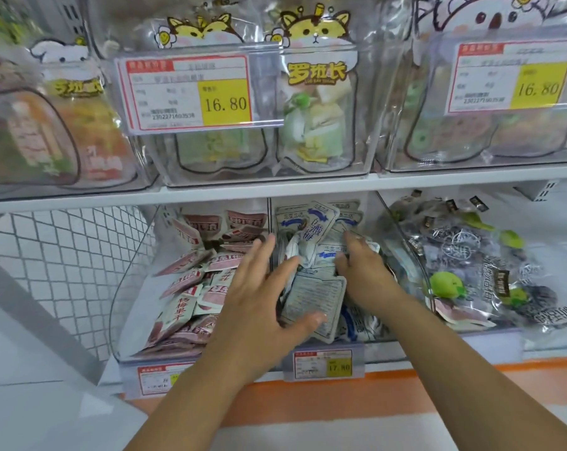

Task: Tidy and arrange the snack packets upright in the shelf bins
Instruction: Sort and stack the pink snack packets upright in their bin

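We're at the shelf, and the middle bin on the lower level is our job. Blue-and-white packets are heaped in it, some leaning, one tipped flat at the front. Pink packets fill the bin on the left. Our left hand is spread wide, fingers straight, pressing the heap's left side, thumb on the front packet. Our right hand digs in from the right, fingers bent; whether it pinches one, we cannot tell. They look light, soft and slick, so we'd squeeze the stack by its side edges.
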{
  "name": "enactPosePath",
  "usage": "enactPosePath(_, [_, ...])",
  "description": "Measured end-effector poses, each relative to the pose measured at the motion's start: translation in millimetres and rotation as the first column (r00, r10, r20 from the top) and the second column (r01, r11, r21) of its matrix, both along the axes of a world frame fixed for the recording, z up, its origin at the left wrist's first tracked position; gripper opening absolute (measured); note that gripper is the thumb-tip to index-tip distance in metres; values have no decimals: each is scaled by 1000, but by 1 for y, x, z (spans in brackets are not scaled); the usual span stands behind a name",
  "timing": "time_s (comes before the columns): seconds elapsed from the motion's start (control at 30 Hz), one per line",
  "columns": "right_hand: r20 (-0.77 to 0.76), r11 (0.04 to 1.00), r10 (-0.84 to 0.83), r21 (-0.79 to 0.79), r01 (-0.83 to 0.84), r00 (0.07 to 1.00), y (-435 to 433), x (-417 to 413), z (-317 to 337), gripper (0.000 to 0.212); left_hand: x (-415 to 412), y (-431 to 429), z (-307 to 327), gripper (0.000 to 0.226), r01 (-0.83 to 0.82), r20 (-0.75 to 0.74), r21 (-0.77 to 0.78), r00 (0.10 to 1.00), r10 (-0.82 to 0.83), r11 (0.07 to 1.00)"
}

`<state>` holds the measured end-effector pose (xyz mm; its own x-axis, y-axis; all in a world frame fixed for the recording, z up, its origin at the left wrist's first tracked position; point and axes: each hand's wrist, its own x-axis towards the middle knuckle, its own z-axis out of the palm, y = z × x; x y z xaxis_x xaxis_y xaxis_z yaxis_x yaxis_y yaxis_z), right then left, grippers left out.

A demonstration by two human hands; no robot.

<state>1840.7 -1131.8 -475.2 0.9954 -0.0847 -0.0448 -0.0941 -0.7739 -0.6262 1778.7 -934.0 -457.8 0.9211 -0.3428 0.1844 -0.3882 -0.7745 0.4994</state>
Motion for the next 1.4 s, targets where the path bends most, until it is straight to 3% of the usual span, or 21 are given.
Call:
enactPosePath(0.07, [-19,994,-30,109,31,999,4,2,0,48,3,-3,0,77,31,91,83,995,-38,996])
enactPosePath(0.17, [-28,916,-59,395,65,998,-3,-10,12,44,15,-9,7,64,57,107,107,992,-69,993])
enactPosePath(0.23, [-22,893,22,450,-10,1000,-9,-29,15,42,30,-17,19,56,96,96,168,989,-113,981])
enactPosePath(0.37, [40,913,262,314,-261,964,-17,-61,5,42,72,-41,37,48,198,9,228,979,-205,953])
enactPosePath(0.5, [17,907,392,163,-389,920,-31,-67,4,43,93,-62,34,45,365,-209,374,929,-306,853])
enactPosePath(0.6, [52,909,417,-44,-415,907,-34,-71,15,43,97,-55,40,37,410,-279,408,907,-316,816])
enactPosePath(0.67, [218,908,413,-180,-379,884,-31,-76,22,41,95,-39,46,34,416,-267,447,907,-326,792])
enactPosePath(0.73, [281,939,331,-195,-284,901,-29,-76,30,39,91,-23,49,36,406,-257,491,913,-317,771])
enactPosePath(0.83, [-15,973,216,-80,-216,976,-33,-72,36,43,84,-11,49,37,393,-237,520,919,-314,759])
enactPosePath(0.9, [-170,965,247,-44,-258,954,-34,-69,33,51,82,-10,49,37,381,-221,509,925,-310,772])
enactPosePath(1.03, [-360,953,289,17,-303,887,-28,-68,17,97,80,-9,45,36,354,-192,464,935,-298,812])
enactPosePath(1.1, [-377,962,246,-20,-274,893,-25,-63,13,103,77,-8,43,36,325,-170,382,945,-280,865])
enactPosePath(1.17, [-354,968,178,-105,-228,918,-24,-52,9,91,69,-8,43,41,279,-162,261,956,-243,924])
enactPosePath(1.27, [-207,949,109,-270,-164,972,-21,-36,1,46,52,-4,42,57,228,-168,133,964,-205,964])
enactPosePath(1.33, [-75,933,94,-341,-114,993,-19,-31,-1,25,39,3,34,66,217,-156,173,969,-190,961])
enactPosePath(1.4, [23,968,47,-246,-40,999,-19,-28,4,20,26,12,21,75,194,-92,239,980,-177,951])
